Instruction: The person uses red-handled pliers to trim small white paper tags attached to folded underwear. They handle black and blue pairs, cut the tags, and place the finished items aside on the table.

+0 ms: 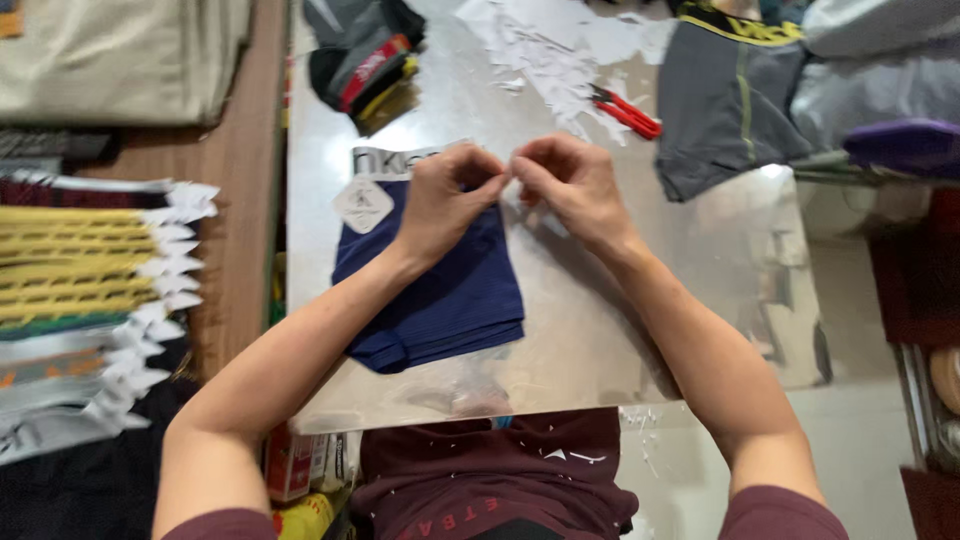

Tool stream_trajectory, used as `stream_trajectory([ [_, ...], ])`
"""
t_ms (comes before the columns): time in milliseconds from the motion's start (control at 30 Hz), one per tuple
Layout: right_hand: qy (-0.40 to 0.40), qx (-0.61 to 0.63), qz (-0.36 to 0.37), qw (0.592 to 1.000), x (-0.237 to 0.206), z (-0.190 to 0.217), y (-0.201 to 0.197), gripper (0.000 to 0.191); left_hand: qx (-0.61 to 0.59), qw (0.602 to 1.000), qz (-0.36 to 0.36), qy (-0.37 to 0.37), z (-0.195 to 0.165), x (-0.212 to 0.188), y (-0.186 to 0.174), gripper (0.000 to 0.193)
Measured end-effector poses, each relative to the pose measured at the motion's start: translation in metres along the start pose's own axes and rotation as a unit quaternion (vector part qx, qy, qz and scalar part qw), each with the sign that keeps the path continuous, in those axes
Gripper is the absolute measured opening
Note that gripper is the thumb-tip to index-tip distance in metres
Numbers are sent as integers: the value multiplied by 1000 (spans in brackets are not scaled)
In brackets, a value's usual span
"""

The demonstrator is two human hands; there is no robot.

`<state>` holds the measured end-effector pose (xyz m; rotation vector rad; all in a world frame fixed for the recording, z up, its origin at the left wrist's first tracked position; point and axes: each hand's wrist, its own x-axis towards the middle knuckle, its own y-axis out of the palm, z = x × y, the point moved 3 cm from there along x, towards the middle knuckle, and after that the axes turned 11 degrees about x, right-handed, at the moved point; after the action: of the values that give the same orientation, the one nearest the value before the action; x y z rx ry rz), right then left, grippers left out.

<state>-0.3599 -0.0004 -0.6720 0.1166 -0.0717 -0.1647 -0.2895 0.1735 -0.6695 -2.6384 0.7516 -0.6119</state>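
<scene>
navy garment (440, 300) under left hand (445, 205)

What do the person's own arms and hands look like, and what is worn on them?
Both arms are bare from the upper arm down to the left hand and right hand. Short dark maroon sleeves show only at the bottom edge of the head view. No gloves, watch, rings or bracelets are visible. The maroon shirt front has small white markings.

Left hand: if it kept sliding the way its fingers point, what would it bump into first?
The left hand points right, fingertips already meeting the right hand above the folded navy garment. So it would likely press into those fingers first, though depth is hard to judge.
</scene>
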Motion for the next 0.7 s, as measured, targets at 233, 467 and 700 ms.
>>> stream_trajectory([
  [233, -26, 0, 14, 1000, -11, 1, 4, 19, 8, 1000, 14, 8, -11, -10, 1, 4],
  [467, -42, -38, 37, 998, -17, 8, 4, 22, 29, 999, 18, 25, -14, -12, 3, 7],
  [700, -64, -19, 39, 997, -15, 5, -1, 23, 27, 998, 54, -24, -11, -10, 5, 8],
])
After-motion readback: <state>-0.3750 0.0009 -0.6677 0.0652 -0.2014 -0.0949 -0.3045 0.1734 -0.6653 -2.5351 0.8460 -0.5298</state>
